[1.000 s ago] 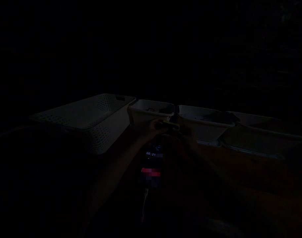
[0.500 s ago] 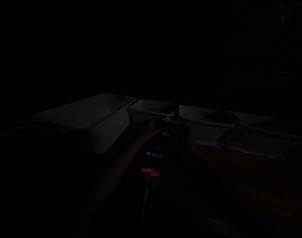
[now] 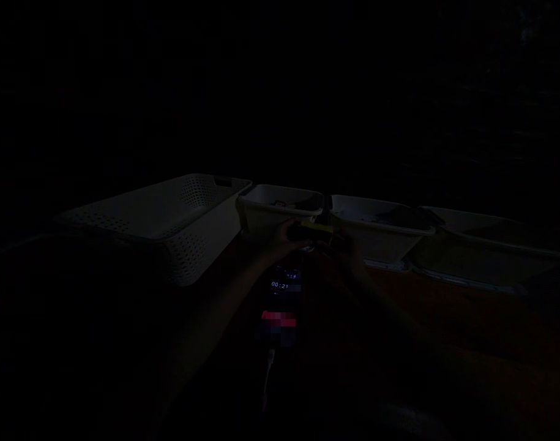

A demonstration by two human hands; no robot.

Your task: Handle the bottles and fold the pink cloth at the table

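Observation:
The scene is very dark. Between both hands is a small box-like thing [image 3: 317, 228] with a yellow-green top face and a dark front; its kind cannot be made out. My left hand [image 3: 285, 237] grips its left end, thumb at the near side. My right hand [image 3: 344, 247] closes on its right end, its fingers mostly lost in shadow. They hold it just in front of a pale tub [image 3: 280, 215], in which a small reddish item [image 3: 280, 204] shows. Below the hands lies a lit phone [image 3: 280, 306] with 00:21 on its screen.
A large pale perforated basket [image 3: 215, 226] stands at the left. Two more pale tubs, a middle one [image 3: 380, 242] with unclear contents and a right one [image 3: 481, 263], line up to the right. A white cable [image 3: 269, 370] runs from the phone over the dark surface.
The box-like thing has tilted or turned slightly between my hands, so more of its yellow-green face shows. Both hands stay in nearly the same place; the basket and tubs have not moved.

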